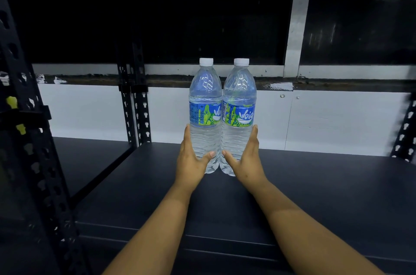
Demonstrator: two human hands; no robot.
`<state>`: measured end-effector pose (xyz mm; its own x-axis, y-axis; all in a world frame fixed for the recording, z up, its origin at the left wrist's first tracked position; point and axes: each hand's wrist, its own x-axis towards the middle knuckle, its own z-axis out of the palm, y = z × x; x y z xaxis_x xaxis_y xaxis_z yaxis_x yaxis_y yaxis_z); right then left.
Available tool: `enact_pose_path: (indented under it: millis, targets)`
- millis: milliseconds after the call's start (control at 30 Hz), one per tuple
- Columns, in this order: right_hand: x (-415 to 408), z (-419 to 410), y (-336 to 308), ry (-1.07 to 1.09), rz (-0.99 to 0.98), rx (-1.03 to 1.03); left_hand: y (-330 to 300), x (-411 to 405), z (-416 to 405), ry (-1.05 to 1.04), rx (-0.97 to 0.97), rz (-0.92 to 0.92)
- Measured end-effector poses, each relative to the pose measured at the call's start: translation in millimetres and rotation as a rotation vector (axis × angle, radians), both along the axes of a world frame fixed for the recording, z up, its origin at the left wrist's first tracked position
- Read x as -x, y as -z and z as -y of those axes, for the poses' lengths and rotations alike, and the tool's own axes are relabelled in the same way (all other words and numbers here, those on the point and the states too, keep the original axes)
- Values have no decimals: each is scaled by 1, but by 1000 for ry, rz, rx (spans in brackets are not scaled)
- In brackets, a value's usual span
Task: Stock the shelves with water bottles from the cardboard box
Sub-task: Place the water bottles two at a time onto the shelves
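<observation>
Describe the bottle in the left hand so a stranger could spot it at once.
On the dark shelf board in front of the white wall stand two clear capped water bottles, side by side. It is the left bottle, gripped low by the left hand; its label shows only part of the brand word.

2 bottles stand upright and touching at the centre of the frame, on the shelf (315,184): the left bottle (205,103) and the right bottle (239,103). The left hand (191,160) wraps the left bottle's lower part, the right hand (247,162) the right bottle's. A wall (337,121) lies behind; an upright post (139,99) stands at the shelf's back, left of the bottles.
</observation>
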<state>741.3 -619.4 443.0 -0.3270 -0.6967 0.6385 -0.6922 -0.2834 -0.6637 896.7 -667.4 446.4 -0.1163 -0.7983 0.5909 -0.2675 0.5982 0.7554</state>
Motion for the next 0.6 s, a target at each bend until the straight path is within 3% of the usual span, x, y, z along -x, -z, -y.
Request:
enact_pose_path:
  millis: [233, 467, 600]
  targets:
    - [0, 3, -2, 69, -142, 104, 1, 9, -2, -83, 22, 53]
    - [0, 5, -1, 72, -159, 111, 0, -1, 3, 12, 1, 51]
    - [0, 5, -1, 75, -157, 115, 0, 5, -2, -41, 11, 41]
